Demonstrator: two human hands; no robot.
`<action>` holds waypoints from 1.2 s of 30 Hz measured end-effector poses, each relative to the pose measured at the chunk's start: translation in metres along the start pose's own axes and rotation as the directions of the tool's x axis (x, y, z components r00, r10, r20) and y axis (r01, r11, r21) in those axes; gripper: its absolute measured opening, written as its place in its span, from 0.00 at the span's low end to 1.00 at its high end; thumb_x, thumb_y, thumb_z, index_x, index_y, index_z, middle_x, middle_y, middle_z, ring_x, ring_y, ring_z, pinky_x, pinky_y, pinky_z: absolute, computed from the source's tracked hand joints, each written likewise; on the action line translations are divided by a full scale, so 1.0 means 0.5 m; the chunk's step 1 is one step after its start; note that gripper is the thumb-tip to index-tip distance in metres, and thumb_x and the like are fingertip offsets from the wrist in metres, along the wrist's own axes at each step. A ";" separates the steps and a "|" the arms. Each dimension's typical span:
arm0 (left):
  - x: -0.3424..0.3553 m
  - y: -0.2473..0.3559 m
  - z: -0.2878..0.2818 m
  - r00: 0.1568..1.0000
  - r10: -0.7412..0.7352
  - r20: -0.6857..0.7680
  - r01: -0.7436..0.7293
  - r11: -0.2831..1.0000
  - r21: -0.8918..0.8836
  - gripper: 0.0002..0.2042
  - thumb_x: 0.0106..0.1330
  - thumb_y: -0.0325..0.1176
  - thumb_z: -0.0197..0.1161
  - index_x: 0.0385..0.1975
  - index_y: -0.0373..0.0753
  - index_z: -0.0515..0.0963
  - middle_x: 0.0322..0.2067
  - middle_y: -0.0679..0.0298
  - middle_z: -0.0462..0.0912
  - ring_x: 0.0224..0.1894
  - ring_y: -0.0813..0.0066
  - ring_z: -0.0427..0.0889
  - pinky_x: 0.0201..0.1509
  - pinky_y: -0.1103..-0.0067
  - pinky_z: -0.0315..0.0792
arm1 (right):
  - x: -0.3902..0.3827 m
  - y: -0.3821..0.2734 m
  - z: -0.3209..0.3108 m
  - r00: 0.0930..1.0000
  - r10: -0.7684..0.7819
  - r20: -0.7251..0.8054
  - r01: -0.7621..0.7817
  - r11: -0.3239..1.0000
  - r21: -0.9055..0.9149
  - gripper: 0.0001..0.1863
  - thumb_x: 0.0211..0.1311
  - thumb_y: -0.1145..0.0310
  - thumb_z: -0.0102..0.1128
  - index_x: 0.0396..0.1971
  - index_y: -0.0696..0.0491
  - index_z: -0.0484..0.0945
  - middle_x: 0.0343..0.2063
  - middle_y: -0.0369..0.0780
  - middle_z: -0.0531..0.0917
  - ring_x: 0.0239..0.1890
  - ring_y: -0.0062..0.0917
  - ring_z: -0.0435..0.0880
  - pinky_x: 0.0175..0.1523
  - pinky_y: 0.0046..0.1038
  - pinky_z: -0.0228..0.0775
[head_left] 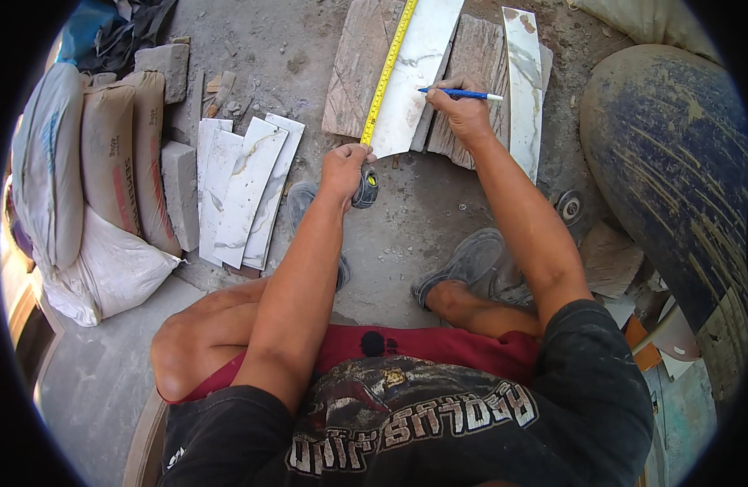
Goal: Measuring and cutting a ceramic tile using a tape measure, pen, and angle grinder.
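A long white marble-patterned tile strip lies across rough stone blocks in front of me. Along its left edge runs a yellow tape measure, its blade pulled out toward the far end. My left hand is closed on the tape at the strip's near end, with the dark tape case hanging just below the fingers. A blue pen with a white end is pinched in my right hand, its tip over the strip's surface.
To the right, another narrow tile strip rests on the blocks, near a cutting disc. Several cut tiles lie at left beside full cement bags. A large dark rounded object stands at right. My sandalled foot is close by.
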State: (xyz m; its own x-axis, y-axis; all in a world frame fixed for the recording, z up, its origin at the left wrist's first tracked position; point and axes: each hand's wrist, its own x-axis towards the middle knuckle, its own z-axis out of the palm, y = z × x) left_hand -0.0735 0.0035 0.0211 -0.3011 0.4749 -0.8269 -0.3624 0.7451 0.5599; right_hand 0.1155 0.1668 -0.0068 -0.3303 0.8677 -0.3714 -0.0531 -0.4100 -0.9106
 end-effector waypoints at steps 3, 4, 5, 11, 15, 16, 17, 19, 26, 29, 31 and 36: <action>0.007 -0.006 0.000 1.000 0.003 -0.003 -0.002 0.999 0.037 0.11 0.74 0.33 0.59 0.42 0.31 0.81 0.31 0.63 0.85 0.26 0.80 0.79 0.29 0.82 0.74 | 0.012 -0.031 0.033 0.992 -0.105 0.066 0.118 0.960 -0.255 0.13 0.55 0.66 0.75 0.31 0.56 0.80 0.28 0.35 0.84 0.31 0.16 0.79 0.38 0.22 0.72; 0.011 -0.011 -0.002 1.000 0.027 -0.005 -0.026 0.998 0.059 0.11 0.74 0.34 0.59 0.42 0.31 0.81 0.31 0.63 0.85 0.26 0.81 0.79 0.29 0.82 0.73 | 0.019 -0.038 0.050 0.989 -0.122 0.079 0.138 0.959 -0.246 0.13 0.54 0.64 0.75 0.29 0.56 0.81 0.26 0.35 0.84 0.30 0.15 0.78 0.36 0.22 0.71; 0.013 -0.017 -0.004 0.999 0.051 -0.008 -0.050 0.995 0.081 0.11 0.74 0.34 0.59 0.41 0.31 0.81 0.30 0.63 0.84 0.25 0.81 0.78 0.30 0.82 0.72 | 0.026 -0.048 0.064 0.989 -0.117 0.090 0.136 0.960 -0.244 0.13 0.54 0.64 0.75 0.29 0.56 0.81 0.26 0.35 0.84 0.30 0.15 0.78 0.36 0.22 0.71; 0.005 -0.013 0.021 0.997 0.048 -0.054 -0.036 0.977 0.209 0.11 0.71 0.34 0.60 0.35 0.32 0.83 0.29 0.64 0.84 0.25 0.81 0.75 0.30 0.80 0.70 | 0.063 -0.052 0.108 0.933 -0.006 0.359 0.212 0.816 -0.537 0.12 0.56 0.64 0.75 0.32 0.54 0.81 0.29 0.33 0.84 0.32 0.15 0.78 0.39 0.22 0.72; 0.002 0.001 0.028 0.999 0.005 -0.050 0.007 0.971 0.240 0.11 0.70 0.35 0.62 0.33 0.32 0.83 0.27 0.64 0.84 0.25 0.81 0.75 0.30 0.79 0.69 | 0.088 -0.047 0.122 0.867 0.072 0.493 0.260 0.778 -0.572 0.12 0.56 0.65 0.74 0.31 0.54 0.79 0.31 0.36 0.86 0.35 0.19 0.81 0.44 0.25 0.75; 0.002 0.001 0.030 0.996 0.023 -0.081 -0.005 0.977 0.212 0.11 0.69 0.35 0.63 0.32 0.32 0.82 0.26 0.64 0.83 0.25 0.81 0.75 0.30 0.78 0.69 | 0.094 -0.049 0.127 0.864 0.077 0.497 0.260 0.777 -0.573 0.12 0.56 0.65 0.74 0.31 0.54 0.79 0.31 0.36 0.86 0.35 0.19 0.81 0.44 0.25 0.75; 0.002 0.002 0.032 0.993 0.040 -0.114 -0.019 0.983 0.184 0.11 0.69 0.35 0.64 0.32 0.32 0.82 0.25 0.65 0.83 0.24 0.81 0.75 0.30 0.78 0.69 | 0.099 -0.050 0.131 0.845 0.093 0.527 0.287 0.752 -0.594 0.12 0.56 0.65 0.73 0.31 0.55 0.79 0.31 0.36 0.86 0.35 0.19 0.81 0.45 0.25 0.75; 0.000 0.005 0.033 0.990 0.027 -0.139 0.001 0.981 0.195 0.10 0.68 0.35 0.65 0.31 0.33 0.82 0.25 0.64 0.83 0.24 0.80 0.75 0.29 0.77 0.69 | 0.102 -0.058 0.140 0.821 0.118 0.558 0.312 0.726 -0.613 0.12 0.55 0.66 0.73 0.30 0.55 0.78 0.31 0.36 0.86 0.35 0.19 0.81 0.45 0.25 0.75; -0.006 0.012 0.046 0.962 0.066 -0.264 0.051 0.909 0.413 0.13 0.62 0.40 0.68 0.33 0.35 0.86 0.31 0.53 0.88 0.34 0.61 0.87 0.43 0.68 0.77 | 0.115 -0.047 0.140 0.788 0.192 0.585 0.337 0.661 -0.671 0.12 0.54 0.67 0.73 0.29 0.56 0.77 0.29 0.36 0.85 0.33 0.22 0.80 0.44 0.26 0.74; -0.003 0.007 0.038 0.946 0.099 -0.308 0.064 0.877 0.476 0.13 0.62 0.41 0.68 0.33 0.37 0.86 0.33 0.50 0.88 0.38 0.55 0.88 0.46 0.65 0.77 | 0.109 -0.044 0.151 0.778 0.201 0.595 0.313 0.697 -0.645 0.12 0.54 0.68 0.74 0.29 0.56 0.77 0.29 0.36 0.85 0.33 0.22 0.80 0.43 0.26 0.74; -0.009 0.019 0.036 0.942 0.100 -0.321 0.071 0.874 0.482 0.13 0.61 0.41 0.68 0.33 0.36 0.86 0.33 0.50 0.88 0.39 0.54 0.87 0.46 0.65 0.77 | 0.107 -0.054 0.154 0.773 0.216 0.597 0.308 0.696 -0.649 0.12 0.54 0.68 0.74 0.28 0.56 0.77 0.30 0.36 0.85 0.32 0.22 0.80 0.42 0.27 0.74; -0.009 0.018 0.044 0.935 0.123 -0.332 0.059 0.871 0.488 0.13 0.61 0.41 0.68 0.32 0.37 0.86 0.33 0.50 0.88 0.39 0.54 0.87 0.47 0.65 0.77 | 0.114 -0.041 0.145 0.784 0.221 0.580 0.329 0.644 -0.690 0.13 0.54 0.65 0.73 0.29 0.55 0.78 0.29 0.37 0.85 0.33 0.22 0.80 0.43 0.28 0.74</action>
State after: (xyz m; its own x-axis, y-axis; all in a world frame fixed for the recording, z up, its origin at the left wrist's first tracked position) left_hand -0.0558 0.0183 0.0287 -0.6194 0.3802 -0.6869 0.0975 0.9054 0.4132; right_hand 0.0293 0.2042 0.0040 -0.8173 0.4269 -0.3870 0.5076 0.2155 -0.8342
